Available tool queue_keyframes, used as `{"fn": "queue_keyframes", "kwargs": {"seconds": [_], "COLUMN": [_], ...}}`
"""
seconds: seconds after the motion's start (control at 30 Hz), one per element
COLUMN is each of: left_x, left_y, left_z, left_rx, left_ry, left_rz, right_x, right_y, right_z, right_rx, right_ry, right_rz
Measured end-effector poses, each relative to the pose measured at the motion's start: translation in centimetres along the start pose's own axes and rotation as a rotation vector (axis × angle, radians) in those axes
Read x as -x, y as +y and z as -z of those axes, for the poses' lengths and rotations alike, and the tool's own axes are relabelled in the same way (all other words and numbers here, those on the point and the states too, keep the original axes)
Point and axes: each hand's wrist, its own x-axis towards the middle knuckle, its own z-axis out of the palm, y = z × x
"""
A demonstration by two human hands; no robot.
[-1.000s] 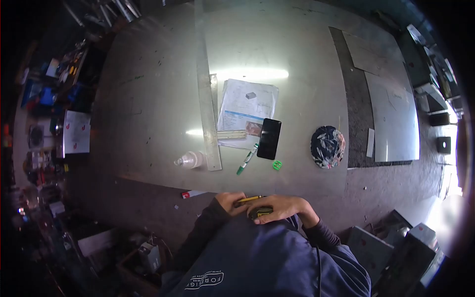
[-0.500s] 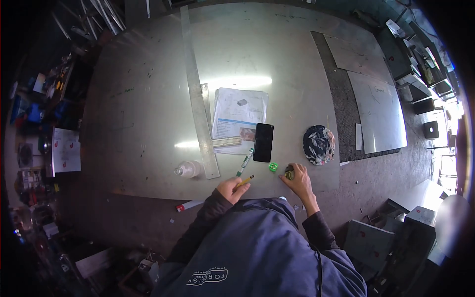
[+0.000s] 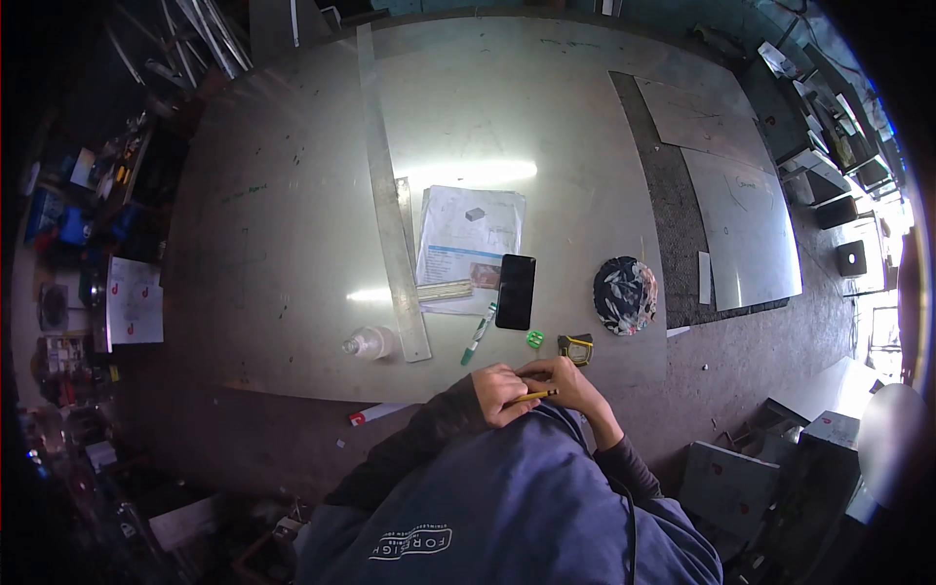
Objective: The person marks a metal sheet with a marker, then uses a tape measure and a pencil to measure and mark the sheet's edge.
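Note:
A yellow pencil [image 3: 536, 396] is gripped in my left hand [image 3: 498, 394], its dark end pointing right. My right hand [image 3: 573, 387] meets the left at the table's near edge, its fingers curled in and partly hidden. Just beyond my right hand lies a black and yellow tape measure [image 3: 575, 349], apart from the fingers. Left of that sits a small green object [image 3: 534, 339], perhaps a sharpener. A green and white marker [image 3: 479, 334] and a black phone [image 3: 516, 292] rest farther up the metal sheet [image 3: 292, 322].
Printed papers [image 3: 473, 219] lie under the phone's left side. A long metal straightedge [image 3: 388, 205] runs up the sheet, with a short ruler [image 3: 445, 290] beside it. A clear bottle [image 3: 370, 343] lies at left, a floral cap [image 3: 626, 295] at right.
My right hand has let go of the tape measure and drawn back toward my body. My left hand has moved right with the pencil, and the hands now meet.

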Motion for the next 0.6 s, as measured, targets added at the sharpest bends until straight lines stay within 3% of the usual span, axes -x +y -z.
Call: {"fn": "queue_keyframes", "kwargs": {"seconds": [0.33,0.6], "left_x": [-1.6,-1.3], "left_y": [0.3,0.1], "left_z": [-0.3,-1.3], "left_rx": [-0.081,-0.008], "left_ry": [-0.134,-0.228], "left_rz": [-0.140,-0.149], "right_x": [-0.1,-0.4], "right_y": [2.0,2.6], "right_z": [0.9,1.2], "right_rx": [-0.214,-0.418], "right_ry": [-0.062,-0.256], "right_rz": [-0.117,-0.030]}}
